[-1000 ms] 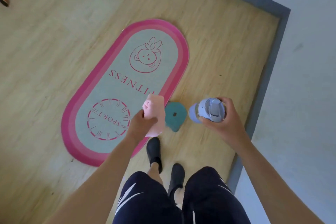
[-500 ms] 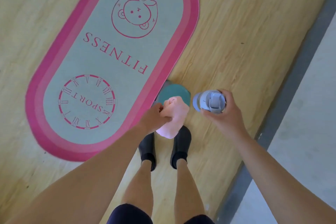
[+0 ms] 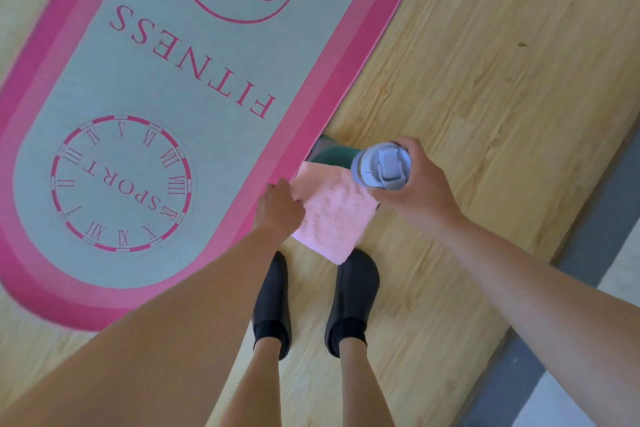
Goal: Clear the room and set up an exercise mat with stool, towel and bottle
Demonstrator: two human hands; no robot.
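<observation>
Beside the mat (image 3: 166, 87), left hand (image 3: 278, 206) pinches towel (image 3: 334, 222) over stool (image 3: 331, 153); right hand (image 3: 420, 185) clasps bottle (image 3: 381, 166); overhanging towel may slide off.

Pink-bordered grey mat (image 3: 145, 87); pale pink towel (image 3: 334, 218); lilac bottle (image 3: 381, 166); teal stool (image 3: 329, 154).

Arms: my left forearm (image 3: 180, 315) and right forearm (image 3: 526, 274) are bare up to the frame edge, and so are my left hand (image 3: 277, 210) and right hand (image 3: 420, 184). Legs: bare shins (image 3: 363, 388). Feet: matching black soft low-cut slip-ons, left shoe (image 3: 270, 302) and right shoe (image 3: 354, 298), smooth rounded toes, each with a plain black cuff band at the ankle.
</observation>
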